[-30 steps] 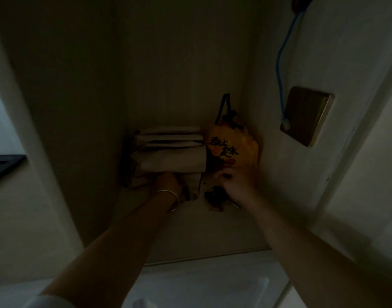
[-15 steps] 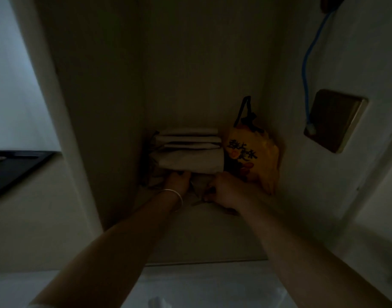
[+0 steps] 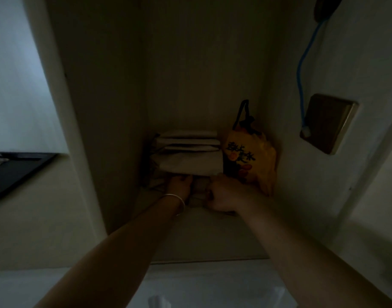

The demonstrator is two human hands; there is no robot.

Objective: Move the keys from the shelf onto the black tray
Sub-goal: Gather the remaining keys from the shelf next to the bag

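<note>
Both my arms reach into a dim shelf alcove (image 3: 203,236). My right hand (image 3: 226,194) is curled into a fist on the shelf floor, just in front of the yellow bag, and closes over the keys, which it hides from view. My left hand (image 3: 179,185), with a thin bangle on its wrist, lies right beside it. Its fingertips are tucked under the stack of folded pale cloths (image 3: 188,152), so its grip is hidden. The black tray (image 3: 19,172) sits outside the alcove at the far left, on a pale surface.
A yellow printed bag (image 3: 250,158) with a dark strap stands in the alcove's back right corner. A blue cable (image 3: 300,74) runs down the right wall to a brass-coloured wall plate (image 3: 328,123). The alcove's left side panel (image 3: 84,130) separates the shelf from the tray.
My right hand has slid left from in front of the yellow bag and closed into a fist over the dark keys. The view has shifted so more of the black tray shows.
</note>
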